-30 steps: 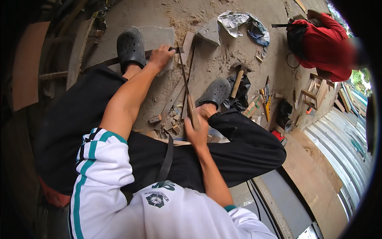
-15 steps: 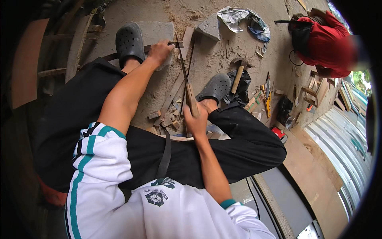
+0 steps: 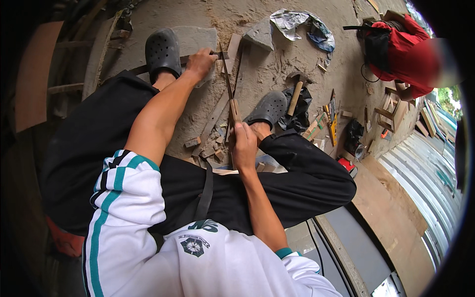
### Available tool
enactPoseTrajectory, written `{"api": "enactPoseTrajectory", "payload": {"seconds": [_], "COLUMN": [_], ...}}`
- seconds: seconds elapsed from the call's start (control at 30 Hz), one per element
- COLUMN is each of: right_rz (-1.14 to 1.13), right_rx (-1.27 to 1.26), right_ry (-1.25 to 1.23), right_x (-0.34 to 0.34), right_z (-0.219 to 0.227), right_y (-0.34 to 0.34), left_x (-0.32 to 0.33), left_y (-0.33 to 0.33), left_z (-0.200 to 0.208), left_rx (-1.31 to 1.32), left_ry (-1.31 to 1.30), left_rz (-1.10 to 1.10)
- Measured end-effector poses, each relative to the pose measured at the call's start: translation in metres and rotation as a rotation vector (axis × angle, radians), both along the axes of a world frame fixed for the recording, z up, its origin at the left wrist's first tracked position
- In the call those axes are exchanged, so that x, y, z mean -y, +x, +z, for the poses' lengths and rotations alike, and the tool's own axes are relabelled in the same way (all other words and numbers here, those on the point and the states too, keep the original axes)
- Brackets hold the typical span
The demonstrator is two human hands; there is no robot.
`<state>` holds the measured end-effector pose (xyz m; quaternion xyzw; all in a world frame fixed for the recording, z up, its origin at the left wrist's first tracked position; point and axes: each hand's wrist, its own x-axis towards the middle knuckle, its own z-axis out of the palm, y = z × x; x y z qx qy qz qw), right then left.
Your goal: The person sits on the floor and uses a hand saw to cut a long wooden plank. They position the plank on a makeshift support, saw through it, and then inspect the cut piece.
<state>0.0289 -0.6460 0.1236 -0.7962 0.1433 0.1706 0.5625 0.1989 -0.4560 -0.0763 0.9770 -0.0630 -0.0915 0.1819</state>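
Note:
My right hand (image 3: 244, 146) is closed around the wooden handle of a thin-bladed saw (image 3: 228, 79). The narrow dark blade slants away from me, its far end against the end of a dark strip (image 3: 220, 56). My left hand (image 3: 201, 65) grips that strip just left of the blade. The strip runs leftward by my left clog (image 3: 163, 51), above a flat grey slab (image 3: 197, 35); whether the clog presses on it I cannot tell. My right clog (image 3: 268, 108) rests on the ground to the right of the saw handle.
A hammer (image 3: 295, 99) lies on black plastic beside my right clog. Wood offcuts (image 3: 219, 154) are scattered between my legs. A yellow square (image 3: 333, 129) lies farther right. At the upper right a person in red (image 3: 396, 54) bends near a small wooden frame (image 3: 389, 115).
The saw's handle has shifted slightly left, and its blade end reaches less far past the strip. My left hand stays on the strip. The person in red has moved slightly.

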Motion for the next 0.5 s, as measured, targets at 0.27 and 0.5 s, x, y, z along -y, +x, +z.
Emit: {"api": "enactPoseTrajectory", "payload": {"seconds": [0.27, 0.5], "right_rz": [0.049, -0.042], "right_rx": [0.038, -0.102], "right_ry": [-0.023, 0.044], "right_x": [0.007, 0.014], "right_z": [-0.021, 0.017], "right_y": [0.006, -0.039], "left_x": [0.0, -0.003], "left_y": [-0.001, -0.001], "left_z": [-0.003, -0.007], "left_rx": [0.035, 0.036], "left_ry": [0.043, 0.046], "left_rz": [-0.025, -0.042]}}
